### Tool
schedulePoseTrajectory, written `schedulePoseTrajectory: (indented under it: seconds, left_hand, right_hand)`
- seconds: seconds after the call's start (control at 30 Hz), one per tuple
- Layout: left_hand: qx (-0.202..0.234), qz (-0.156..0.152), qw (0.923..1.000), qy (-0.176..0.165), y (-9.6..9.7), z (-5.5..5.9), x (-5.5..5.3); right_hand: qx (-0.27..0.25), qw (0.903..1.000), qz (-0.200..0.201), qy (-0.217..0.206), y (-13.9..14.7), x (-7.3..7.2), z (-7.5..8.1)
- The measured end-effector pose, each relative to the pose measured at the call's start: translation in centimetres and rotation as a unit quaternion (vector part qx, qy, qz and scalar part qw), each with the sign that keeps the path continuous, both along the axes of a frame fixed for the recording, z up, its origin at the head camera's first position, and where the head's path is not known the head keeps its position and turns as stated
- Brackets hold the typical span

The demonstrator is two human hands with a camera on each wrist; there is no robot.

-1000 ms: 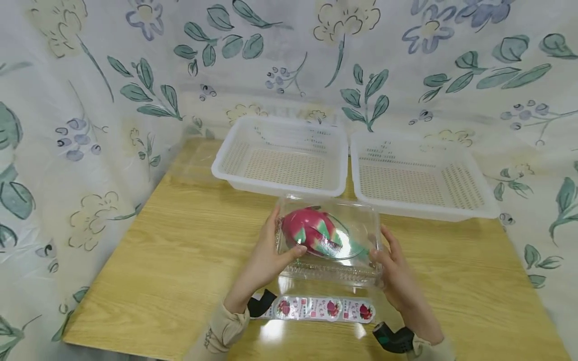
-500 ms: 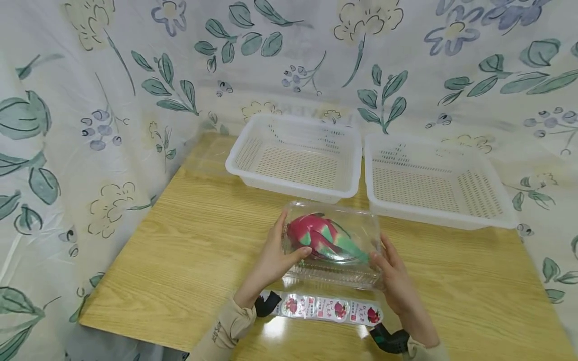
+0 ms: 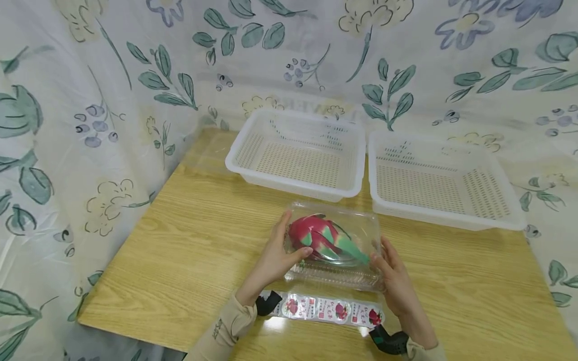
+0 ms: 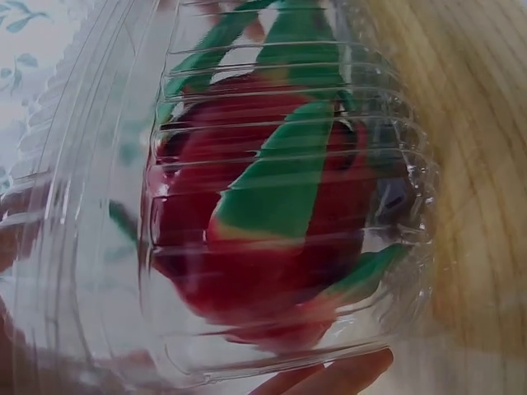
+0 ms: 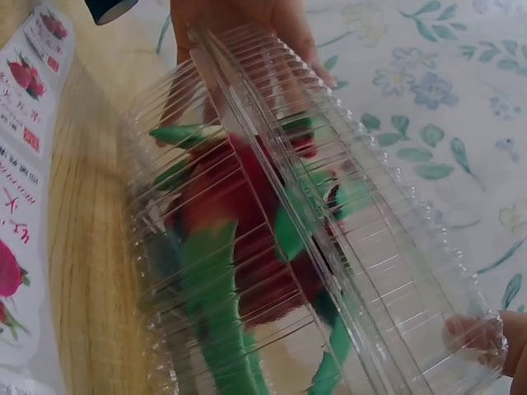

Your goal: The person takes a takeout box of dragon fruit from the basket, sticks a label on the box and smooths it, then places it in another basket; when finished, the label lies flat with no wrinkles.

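Observation:
A clear plastic clamshell box (image 3: 363,225) with its lid down encloses a red and green dragon fruit (image 3: 316,235). The left hand (image 3: 275,253) grips the box's left end, thumb over the top and fingers along the side. At the opposite end, the right hand (image 3: 395,276) holds the box between its thumb and fingers. Ribbed walls and the seam of the box (image 5: 288,197) show in the right wrist view, with the dragon fruit (image 5: 247,214) inside. The left wrist view has the fruit (image 4: 272,181) close up behind the plastic, with fingertips (image 4: 354,374) under the box edge.
A strip of dragon fruit stickers (image 3: 327,308) lies on the wooden table (image 3: 180,250) in front of the box. Behind stand two white perforated baskets, the left basket (image 3: 293,188) and the right basket (image 3: 451,218). A flat clear plastic piece (image 3: 209,150) lies at the back left.
The head view has shifted, so the scene sits a little differently in the frame. Both hands keep their hold on the box, which tilts slightly; glare on its lid has faded.

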State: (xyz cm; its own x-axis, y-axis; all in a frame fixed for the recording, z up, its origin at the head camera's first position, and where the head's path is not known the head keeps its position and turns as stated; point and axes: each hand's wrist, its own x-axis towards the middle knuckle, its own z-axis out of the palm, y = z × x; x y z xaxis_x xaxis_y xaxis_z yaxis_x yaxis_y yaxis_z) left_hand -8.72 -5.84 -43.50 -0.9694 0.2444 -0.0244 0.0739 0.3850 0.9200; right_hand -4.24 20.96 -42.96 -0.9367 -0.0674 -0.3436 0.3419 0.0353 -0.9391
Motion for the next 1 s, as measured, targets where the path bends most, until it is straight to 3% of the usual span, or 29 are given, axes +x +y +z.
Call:
schedulePoseTrajectory:
  seconds: [0.3, 0.4, 0.6, 0.73, 0.83, 1.0]
  left_hand:
    - [-0.003, 0.012, 0.9999, 0.006, -0.2, -0.5, 1.3]
    - [0.005, 0.002, 0.9999, 0.013, -0.4, -0.8, 1.4]
    - [0.059, -0.026, 0.9979, 0.002, -1.6, -1.1, 1.6]
    - [0.107, -0.033, 0.9932, -0.032, -3.3, -1.1, 3.0]
    - [0.132, -0.014, 0.9895, -0.058, -4.4, -1.4, 4.3]
    - [0.121, 0.046, 0.9889, -0.074, -5.4, -1.9, 6.1]
  right_hand:
    - [0.025, 0.9997, 0.008, -0.001, -0.2, 0.3, -0.5]
    - [0.05, 0.9987, 0.011, -0.005, -0.1, 0.4, -0.5]
    - [0.039, 0.999, 0.017, -0.008, 0.0, 0.1, -0.6]
    - [0.03, 0.9994, 0.013, -0.008, 0.0, 0.0, -0.6]
    - [0.022, 0.9997, 0.006, -0.003, 0.1, 0.1, -0.6]
    - [0.006, 1.0, -0.005, 0.001, 0.5, 0.4, -0.7]
